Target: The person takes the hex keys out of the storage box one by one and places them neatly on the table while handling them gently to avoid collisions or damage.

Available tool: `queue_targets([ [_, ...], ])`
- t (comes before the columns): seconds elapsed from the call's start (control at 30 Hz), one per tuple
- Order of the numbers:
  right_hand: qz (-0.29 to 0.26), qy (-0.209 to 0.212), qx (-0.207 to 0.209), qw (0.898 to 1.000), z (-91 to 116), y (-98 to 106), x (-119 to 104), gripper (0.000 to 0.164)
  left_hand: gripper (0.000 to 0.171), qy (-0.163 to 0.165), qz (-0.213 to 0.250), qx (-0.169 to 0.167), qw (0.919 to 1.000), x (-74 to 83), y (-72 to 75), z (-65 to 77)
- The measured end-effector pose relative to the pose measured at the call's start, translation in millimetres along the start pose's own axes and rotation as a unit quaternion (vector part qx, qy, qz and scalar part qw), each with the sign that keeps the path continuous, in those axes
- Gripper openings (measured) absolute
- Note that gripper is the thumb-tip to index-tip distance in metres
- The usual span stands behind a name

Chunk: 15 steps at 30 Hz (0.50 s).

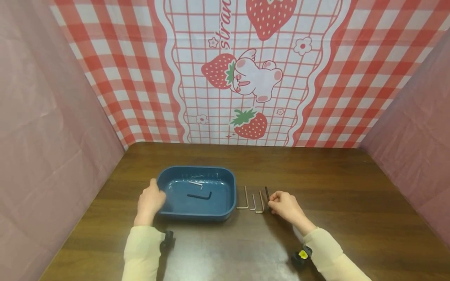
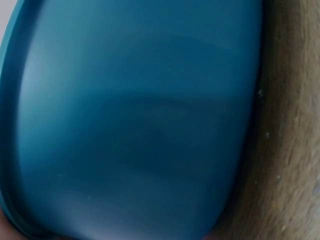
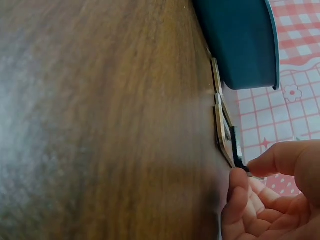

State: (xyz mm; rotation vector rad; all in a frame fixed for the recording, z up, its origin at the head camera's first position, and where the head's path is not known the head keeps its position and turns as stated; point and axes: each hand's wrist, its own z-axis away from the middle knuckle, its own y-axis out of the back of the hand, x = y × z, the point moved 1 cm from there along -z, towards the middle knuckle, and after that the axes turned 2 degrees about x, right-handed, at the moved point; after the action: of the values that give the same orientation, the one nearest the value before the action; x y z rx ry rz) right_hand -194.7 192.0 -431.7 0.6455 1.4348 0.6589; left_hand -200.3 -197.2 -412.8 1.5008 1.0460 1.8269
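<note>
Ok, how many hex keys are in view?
6: silver key and black key in the blue tray; brass key, short key, second brass key right of it; second black key pinched by the right hand. The hand could hide more.

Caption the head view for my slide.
Left grip on the blue tray holding two hex keys, right grip pinching a black hex key beside three more lined up on the table.
</note>
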Motion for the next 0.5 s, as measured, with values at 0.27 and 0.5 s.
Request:
queue_targets([
  [0.27,0.028,-0.002,-0.004,1.0,1.7,-0.8,0.7,0.009,0.058,0.003,0.002,-0.002,1.0,0.7,1.1,0.0],
  [0.5,0.048,-0.007,0.003,0.999,2.5,-2.6,-1.1,0.008,0.058,0.007,0.003,-0.007,0.9999,1.1,0.8,0.2],
])
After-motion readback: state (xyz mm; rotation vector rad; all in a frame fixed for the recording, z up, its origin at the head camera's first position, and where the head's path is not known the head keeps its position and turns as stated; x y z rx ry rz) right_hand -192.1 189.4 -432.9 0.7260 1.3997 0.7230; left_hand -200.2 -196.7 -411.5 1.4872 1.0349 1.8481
